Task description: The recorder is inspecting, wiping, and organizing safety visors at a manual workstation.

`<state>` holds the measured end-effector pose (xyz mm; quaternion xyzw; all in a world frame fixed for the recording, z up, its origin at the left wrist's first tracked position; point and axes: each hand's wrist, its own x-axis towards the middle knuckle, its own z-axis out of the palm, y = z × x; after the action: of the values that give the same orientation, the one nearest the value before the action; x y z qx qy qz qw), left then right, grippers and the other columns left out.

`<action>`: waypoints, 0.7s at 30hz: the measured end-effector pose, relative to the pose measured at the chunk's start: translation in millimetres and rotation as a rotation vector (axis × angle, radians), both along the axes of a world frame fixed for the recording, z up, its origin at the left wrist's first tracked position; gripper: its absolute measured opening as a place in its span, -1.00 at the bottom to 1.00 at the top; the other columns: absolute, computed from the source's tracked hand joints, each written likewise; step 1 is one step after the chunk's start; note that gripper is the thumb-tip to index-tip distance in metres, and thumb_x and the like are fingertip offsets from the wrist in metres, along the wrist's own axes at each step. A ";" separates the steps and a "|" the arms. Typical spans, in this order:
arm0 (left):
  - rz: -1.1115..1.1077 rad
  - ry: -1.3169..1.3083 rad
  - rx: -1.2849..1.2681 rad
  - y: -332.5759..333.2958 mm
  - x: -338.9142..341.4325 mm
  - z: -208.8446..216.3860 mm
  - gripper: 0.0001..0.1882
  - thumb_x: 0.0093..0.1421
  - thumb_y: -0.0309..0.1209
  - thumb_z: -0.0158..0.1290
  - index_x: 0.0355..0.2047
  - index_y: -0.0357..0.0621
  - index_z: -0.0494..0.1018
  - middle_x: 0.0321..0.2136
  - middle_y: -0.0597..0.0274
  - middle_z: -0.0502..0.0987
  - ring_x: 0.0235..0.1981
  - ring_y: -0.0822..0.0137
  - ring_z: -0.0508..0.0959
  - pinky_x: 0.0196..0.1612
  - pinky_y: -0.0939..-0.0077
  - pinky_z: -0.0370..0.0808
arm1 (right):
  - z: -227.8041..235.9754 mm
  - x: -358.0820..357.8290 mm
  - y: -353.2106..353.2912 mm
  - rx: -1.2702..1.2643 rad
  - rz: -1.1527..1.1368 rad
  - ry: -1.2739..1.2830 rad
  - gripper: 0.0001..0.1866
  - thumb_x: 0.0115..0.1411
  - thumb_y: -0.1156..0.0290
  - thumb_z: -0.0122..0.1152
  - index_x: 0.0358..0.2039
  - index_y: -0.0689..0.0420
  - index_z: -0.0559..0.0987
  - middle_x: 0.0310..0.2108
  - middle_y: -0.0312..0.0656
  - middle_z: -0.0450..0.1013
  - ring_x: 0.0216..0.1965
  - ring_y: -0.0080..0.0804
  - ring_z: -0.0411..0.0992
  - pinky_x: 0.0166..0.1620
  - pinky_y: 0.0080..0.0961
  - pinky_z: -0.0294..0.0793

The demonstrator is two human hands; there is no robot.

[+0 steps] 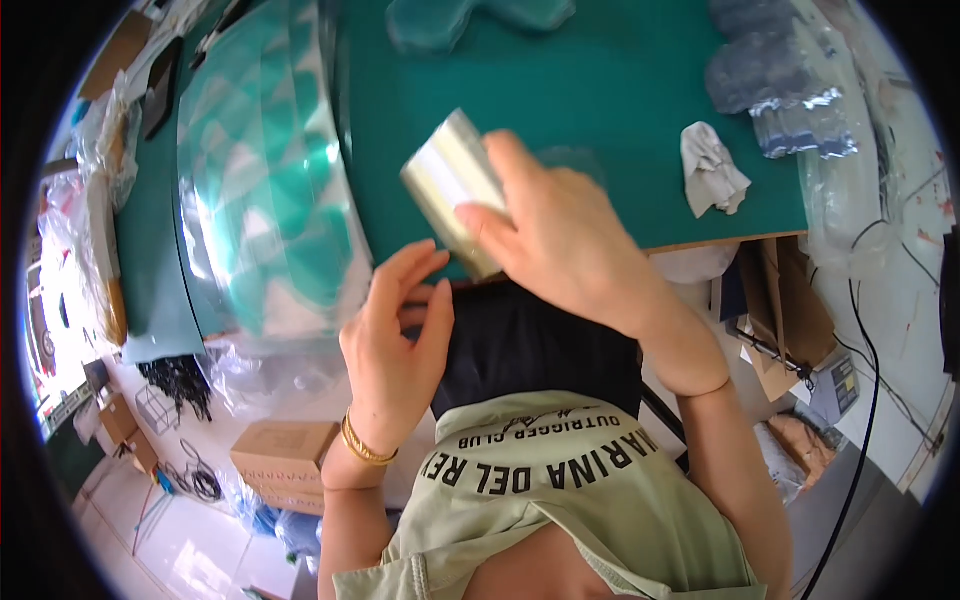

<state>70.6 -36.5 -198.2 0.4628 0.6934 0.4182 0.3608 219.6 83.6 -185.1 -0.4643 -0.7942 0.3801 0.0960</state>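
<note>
My right hand [570,235] grips a wide, shiny, pale yellow roll [455,190] that looks like tape or film. It is held at a tilt over the near edge of the green table [620,80]. My left hand [395,345] is just left of the roll's lower end, its fingers bent and apart with nothing visible between them. A large stack of clear plastic sheets [265,180] with rounded patterns lies to the left of both hands. At the far side of the table are bluish clear plastic pieces [430,25] with curved outlines.
A crumpled white cloth or paper [710,170] lies on the right of the table, near stacked clear plastic pieces [800,120]. A dark cable [870,400] hangs at the right. Cardboard boxes [285,455] stand on the floor at lower left, and a brown paper bag [790,300] is below the table's right edge.
</note>
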 end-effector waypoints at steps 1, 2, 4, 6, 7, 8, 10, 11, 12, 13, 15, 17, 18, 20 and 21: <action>-0.069 0.078 0.010 0.3 0.1 1.3 -0.68 0.19 -0.63 0.13 -0.02 -0.30 0.48 -0.28 0.10 0.64 -0.42 0.46 0.64 -0.36 0.61 0.60 | -2.8 3.6 -0.1 -0.071 0.006 0.041 -0.63 0.29 0.25 0.17 -0.08 0.24 0.32 -0.45 0.23 0.50 -0.35 0.23 0.51 -0.34 -0.11 0.46; -0.136 0.095 -0.063 2.0 -5.2 8.2 -0.71 0.16 -0.63 0.15 -0.07 -0.30 0.51 -0.32 0.10 0.64 -0.43 0.40 0.65 -0.35 0.57 0.61 | -6.2 12.8 5.1 -0.038 -0.077 0.166 -0.59 0.31 0.23 0.17 -0.06 0.28 0.32 -0.45 0.22 0.49 -0.34 0.17 0.55 -0.35 -0.12 0.47; -0.261 0.068 -0.045 6.5 -17.9 16.9 -0.71 0.16 -0.64 0.15 -0.07 -0.30 0.51 -0.35 0.10 0.63 -0.44 0.40 0.65 -0.37 0.57 0.61 | -12.0 37.6 19.7 0.042 -0.305 0.357 -0.62 0.37 0.22 0.09 0.00 0.26 0.34 -0.43 0.00 0.54 -0.50 -0.30 0.52 -0.45 -0.40 0.43; -0.434 0.092 -0.001 19.1 -20.2 26.9 -0.68 0.12 -0.60 0.19 -0.08 -0.30 0.50 -0.35 0.08 0.61 -0.43 0.28 0.63 -0.35 0.48 0.59 | -11.4 72.6 43.1 0.003 -0.434 0.498 -0.63 0.41 0.21 0.01 0.05 0.22 0.35 -0.40 -0.15 0.55 -0.57 -0.57 0.39 -0.51 -0.59 0.36; -0.441 0.092 0.017 28.9 -17.9 31.9 -0.68 0.12 -0.60 0.19 -0.08 -0.30 0.50 -0.35 0.08 0.61 -0.43 0.28 0.63 -0.35 0.48 0.59 | -5.9 84.7 52.5 -0.031 -0.434 0.500 -0.63 0.43 0.20 -0.02 0.09 0.20 0.34 -0.38 -0.21 0.55 -0.59 -0.66 0.32 -0.52 -0.66 0.32; -0.488 0.239 0.093 40.9 -14.6 35.6 -0.65 0.09 -0.56 0.22 -0.08 -0.32 0.49 -0.28 0.05 0.59 -0.35 0.20 0.60 -0.28 0.41 0.57 | -0.7 90.7 53.1 -0.007 -0.476 0.469 -0.63 0.42 0.15 0.01 -0.03 0.23 0.47 -0.43 -0.23 0.54 -0.60 -0.66 0.31 -0.51 -0.66 0.30; -0.542 0.501 0.271 64.3 -10.5 30.3 -0.53 -0.01 -0.45 0.29 -0.09 -0.35 0.45 -0.13 -0.03 0.49 -0.14 -0.01 0.48 -0.05 0.22 0.47 | 29.3 104.9 51.8 0.057 -0.505 0.214 -0.62 0.41 0.13 0.03 -0.13 0.24 0.53 -0.45 -0.25 0.54 -0.60 -0.66 0.30 -0.49 -0.65 0.30; -0.539 0.506 0.277 72.1 -9.0 23.7 -0.53 -0.01 -0.45 0.29 -0.09 -0.35 0.45 -0.13 -0.03 0.49 -0.14 -0.01 0.48 -0.05 0.22 0.47 | 45.1 112.5 53.2 0.103 -0.525 -0.042 -0.60 0.40 0.12 0.05 -0.22 0.25 0.59 -0.46 -0.28 0.53 -0.61 -0.65 0.30 -0.48 -0.65 0.31; -0.538 0.583 0.283 81.2 -3.7 17.9 -0.52 -0.01 -0.44 0.29 -0.08 -0.36 0.44 -0.13 -0.04 0.47 -0.12 -0.02 0.46 -0.02 0.21 0.46 | 60.0 124.3 55.0 0.255 -0.594 0.021 -0.60 0.38 0.12 0.08 -0.29 0.25 0.62 -0.49 -0.30 0.53 -0.59 -0.65 0.31 -0.45 -0.66 0.31; -0.527 0.667 0.276 86.4 -1.5 12.4 -0.50 -0.02 -0.42 0.29 -0.07 -0.37 0.44 -0.13 -0.05 0.46 -0.10 -0.02 0.45 0.00 0.20 0.45 | 74.0 134.7 56.7 0.398 -0.649 0.092 -0.59 0.36 0.12 0.11 -0.36 0.25 0.65 -0.52 -0.32 0.53 -0.57 -0.65 0.32 -0.43 -0.67 0.32; -0.538 0.715 0.321 98.2 0.9 7.2 -0.56 -0.02 -0.42 0.26 -0.13 -0.37 0.45 -0.22 -0.03 0.46 -0.17 -0.01 0.46 -0.05 0.20 0.46 | 112.0 172.6 81.9 0.669 -0.595 -0.199 -0.70 0.32 0.23 0.17 -0.19 0.23 0.64 -0.41 -0.32 0.51 -0.43 -0.59 0.35 -0.32 -0.63 0.37; -0.603 0.678 0.197 105.2 2.3 5.1 -0.66 0.00 -0.44 0.21 -0.22 -0.36 0.46 -0.27 0.00 0.46 -0.21 0.00 0.47 -0.09 0.19 0.47 | 116.2 208.7 116.9 0.816 -0.339 -0.279 -0.72 0.26 0.35 0.21 -0.06 0.20 0.60 -0.27 -0.29 0.46 -0.29 -0.52 0.34 -0.18 -0.59 0.38; -0.590 0.677 0.238 107.5 4.3 3.6 -0.72 -0.01 -0.45 0.17 -0.29 -0.34 0.46 -0.33 0.01 0.47 -0.25 0.00 0.48 -0.13 0.18 0.47 | 116.6 229.5 135.0 0.819 -0.341 -0.274 -0.72 0.26 0.35 0.21 -0.06 0.20 0.60 -0.27 -0.29 0.46 -0.29 -0.52 0.34 -0.18 -0.59 0.38; -0.601 0.694 0.262 115.2 -0.1 7.9 -0.72 -0.02 -0.45 0.17 -0.29 -0.34 0.46 -0.34 -0.01 0.47 -0.25 -0.01 0.48 -0.13 0.18 0.47 | 113.7 258.2 164.4 0.583 -0.186 -0.547 -0.64 0.24 0.42 0.20 0.05 0.17 0.55 -0.20 -0.28 0.39 -0.24 -0.46 0.31 -0.08 -0.53 0.36; -0.610 0.708 0.283 119.2 -4.9 13.3 -0.71 -0.03 -0.44 0.17 -0.30 -0.33 0.47 -0.36 -0.02 0.47 -0.26 -0.01 0.48 -0.13 0.18 0.47 | 113.7 253.5 167.3 0.586 -0.180 -0.533 -0.64 0.24 0.42 0.20 0.05 0.17 0.55 -0.20 -0.28 0.39 -0.24 -0.46 0.31 -0.08 -0.53 0.36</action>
<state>65.6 82.7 -184.8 0.8031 0.5427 0.2007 0.1423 473.0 250.9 -71.4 -0.5672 -0.8221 -0.0061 0.0482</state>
